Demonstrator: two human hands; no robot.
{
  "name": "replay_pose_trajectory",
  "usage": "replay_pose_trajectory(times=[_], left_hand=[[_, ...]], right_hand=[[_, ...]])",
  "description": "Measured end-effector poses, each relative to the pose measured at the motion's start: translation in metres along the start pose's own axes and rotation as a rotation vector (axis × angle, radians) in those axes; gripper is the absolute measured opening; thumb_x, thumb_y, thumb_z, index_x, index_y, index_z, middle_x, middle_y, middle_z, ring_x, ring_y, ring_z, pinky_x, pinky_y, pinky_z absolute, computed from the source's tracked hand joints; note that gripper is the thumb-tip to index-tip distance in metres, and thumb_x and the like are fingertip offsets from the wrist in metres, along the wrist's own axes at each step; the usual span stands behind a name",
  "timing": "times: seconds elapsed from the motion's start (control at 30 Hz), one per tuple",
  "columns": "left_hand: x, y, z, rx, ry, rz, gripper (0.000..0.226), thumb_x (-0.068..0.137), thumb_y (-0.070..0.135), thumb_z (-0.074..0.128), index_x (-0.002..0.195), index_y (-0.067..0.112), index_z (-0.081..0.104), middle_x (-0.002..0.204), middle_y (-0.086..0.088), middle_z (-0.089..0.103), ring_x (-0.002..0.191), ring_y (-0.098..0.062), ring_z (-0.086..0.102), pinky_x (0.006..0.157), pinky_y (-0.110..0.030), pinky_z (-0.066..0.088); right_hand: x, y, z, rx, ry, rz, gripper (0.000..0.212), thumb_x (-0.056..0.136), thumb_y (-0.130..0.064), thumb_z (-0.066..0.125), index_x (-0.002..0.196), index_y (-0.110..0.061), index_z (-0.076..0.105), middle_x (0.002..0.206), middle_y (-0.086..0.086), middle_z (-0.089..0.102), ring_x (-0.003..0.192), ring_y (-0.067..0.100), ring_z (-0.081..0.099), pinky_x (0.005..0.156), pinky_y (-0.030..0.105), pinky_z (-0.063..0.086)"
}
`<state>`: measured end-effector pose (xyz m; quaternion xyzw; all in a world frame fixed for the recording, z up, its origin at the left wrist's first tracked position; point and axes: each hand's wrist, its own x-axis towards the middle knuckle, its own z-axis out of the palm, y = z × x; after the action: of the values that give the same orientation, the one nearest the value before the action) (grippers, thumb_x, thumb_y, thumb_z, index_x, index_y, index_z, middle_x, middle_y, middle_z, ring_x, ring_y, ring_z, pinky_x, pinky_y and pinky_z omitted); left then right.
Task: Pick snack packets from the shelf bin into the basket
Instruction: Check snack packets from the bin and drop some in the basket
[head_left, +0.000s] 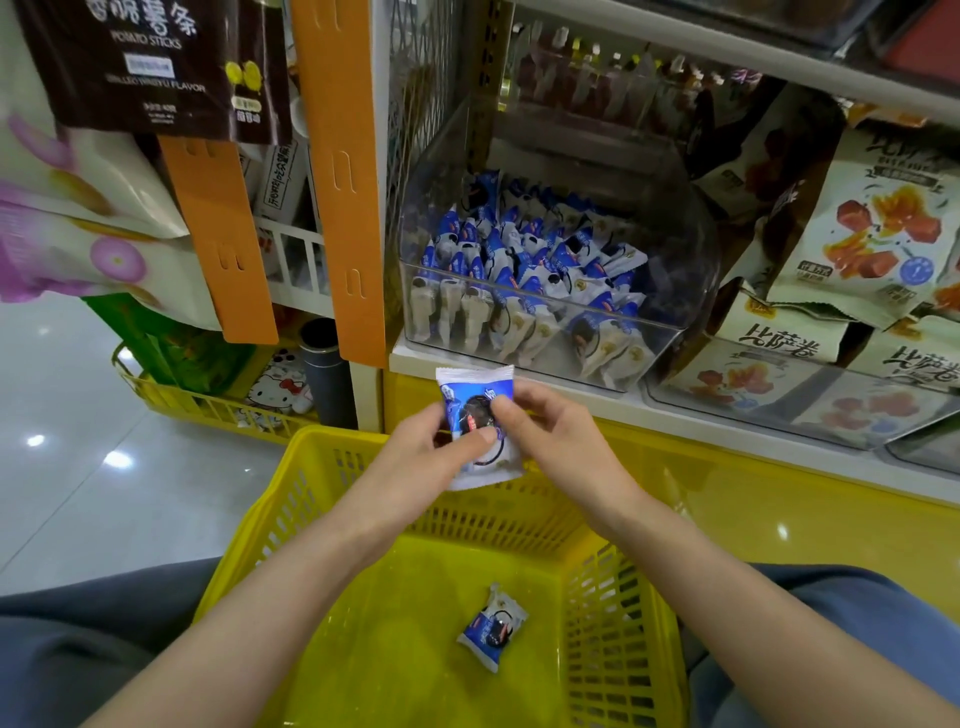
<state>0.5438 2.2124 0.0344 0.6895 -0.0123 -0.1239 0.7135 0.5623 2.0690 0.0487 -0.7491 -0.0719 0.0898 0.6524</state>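
Note:
A blue-and-white snack packet (475, 395) is held upright above the far rim of the yellow basket (249, 551). My left hand (431, 452) pinches its lower left side and my right hand (550, 431) pinches its right side, thumbs on the front. A second packet of the same kind (492, 626) lies on the basket floor. The clear shelf bin (675, 312) just above the hands holds several more of these packets (524, 260).
Large cream snack bags (878, 228) fill the shelf to the right of the bin. Orange hanging strips (337, 171) and bagged snacks hang at the left. A low yellow rack (208, 405) stands on the tiled floor at the left. My knees flank the basket.

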Motion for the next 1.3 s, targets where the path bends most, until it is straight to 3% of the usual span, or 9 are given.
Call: replay_pose_trajectory(times=[0.07, 0.3, 0.5, 0.57, 0.67, 0.83, 0.97, 1.13, 1.3], left_hand=[[-0.001, 0.004, 0.000, 0.034, 0.012, 0.026, 0.019, 0.087, 0.012, 0.060, 0.098, 0.027, 0.060, 0.093, 0.012, 0.070, 0.087, 0.001, 0.065, 0.072, -0.011, 0.049], [-0.001, 0.010, 0.001, 0.052, -0.019, 0.048, 0.027, 0.086, 0.004, 0.060, 0.111, 0.015, 0.058, 0.107, -0.001, 0.068, 0.097, -0.006, 0.064, 0.083, -0.015, 0.050], [0.001, 0.019, 0.001, -0.010, 0.055, 0.085, 0.027, 0.090, 0.010, 0.056, 0.116, 0.016, 0.056, 0.106, 0.006, 0.066, 0.087, 0.007, 0.061, 0.073, -0.005, 0.047], [0.003, 0.021, 0.000, -0.037, 0.088, 0.088, 0.026, 0.090, 0.011, 0.056, 0.115, 0.018, 0.056, 0.104, 0.009, 0.065, 0.089, 0.006, 0.060, 0.074, -0.006, 0.047], [0.007, 0.022, 0.001, -0.051, 0.104, 0.093, 0.024, 0.090, 0.012, 0.056, 0.112, 0.020, 0.056, 0.104, 0.008, 0.065, 0.094, 0.000, 0.060, 0.073, -0.006, 0.047], [0.012, 0.023, 0.000, -0.075, 0.107, 0.112, 0.019, 0.089, 0.012, 0.058, 0.102, 0.025, 0.057, 0.103, 0.011, 0.065, 0.093, 0.001, 0.060, 0.070, -0.005, 0.047], [0.014, 0.025, -0.002, -0.092, 0.121, 0.113, 0.018, 0.089, 0.013, 0.058, 0.096, 0.030, 0.056, 0.100, 0.011, 0.065, 0.094, -0.003, 0.061, 0.075, -0.013, 0.048], [0.014, 0.028, -0.005, -0.107, 0.108, 0.114, 0.017, 0.089, 0.016, 0.058, 0.095, 0.031, 0.056, 0.100, 0.012, 0.065, 0.095, -0.004, 0.061, 0.079, -0.018, 0.048], [0.013, 0.033, -0.007, -0.112, 0.134, 0.112, 0.018, 0.090, 0.020, 0.058, 0.090, 0.037, 0.052, 0.096, 0.017, 0.062, 0.087, 0.006, 0.059, 0.064, -0.010, 0.046]], right_hand=[[0.001, -0.002, -0.003, 0.041, 0.022, 0.015, 0.012, 0.092, -0.020, 0.053, 0.085, -0.020, 0.064, 0.077, -0.005, 0.067, 0.064, -0.001, 0.061, 0.055, 0.012, 0.047], [0.000, -0.005, -0.009, -0.080, 0.125, -0.006, 0.018, 0.090, -0.019, 0.057, 0.079, -0.006, 0.059, 0.068, 0.002, 0.065, 0.055, 0.003, 0.060, 0.047, 0.017, 0.048], [0.015, -0.047, -0.045, -0.483, 0.205, -0.315, 0.010, 0.090, -0.020, 0.055, 0.097, -0.024, 0.060, 0.089, -0.009, 0.065, 0.082, 0.000, 0.063, 0.073, 0.013, 0.051], [0.029, -0.067, -0.065, -0.685, 0.270, -0.352, 0.011, 0.090, -0.024, 0.056, 0.101, -0.026, 0.059, 0.090, -0.013, 0.062, 0.082, -0.002, 0.060, 0.072, 0.006, 0.047], [0.059, -0.085, -0.087, -0.963, 0.235, -0.129, 0.022, 0.089, -0.034, 0.056, 0.107, -0.024, 0.060, 0.094, -0.010, 0.059, 0.078, -0.001, 0.055, 0.061, 0.008, 0.043], [0.099, -0.085, -0.095, -1.265, 0.130, 0.181, 0.040, 0.089, -0.039, 0.057, 0.114, -0.008, 0.060, 0.113, 0.010, 0.062, 0.097, 0.023, 0.058, 0.079, 0.030, 0.044], [0.113, -0.078, -0.095, -1.392, 0.068, 0.307, 0.044, 0.087, -0.042, 0.057, 0.103, -0.001, 0.064, 0.106, 0.012, 0.062, 0.089, 0.025, 0.058, 0.072, 0.030, 0.042], [0.118, -0.075, -0.093, -1.364, 0.067, 0.306, 0.030, 0.085, -0.038, 0.062, 0.086, -0.009, 0.058, 0.091, 0.010, 0.057, 0.078, 0.021, 0.052, 0.063, 0.030, 0.039], [0.112, -0.073, -0.089, -1.123, 0.160, 0.225, 0.019, 0.082, -0.025, 0.068, 0.091, -0.016, 0.054, 0.094, 0.004, 0.058, 0.083, 0.016, 0.053, 0.071, 0.027, 0.042]])
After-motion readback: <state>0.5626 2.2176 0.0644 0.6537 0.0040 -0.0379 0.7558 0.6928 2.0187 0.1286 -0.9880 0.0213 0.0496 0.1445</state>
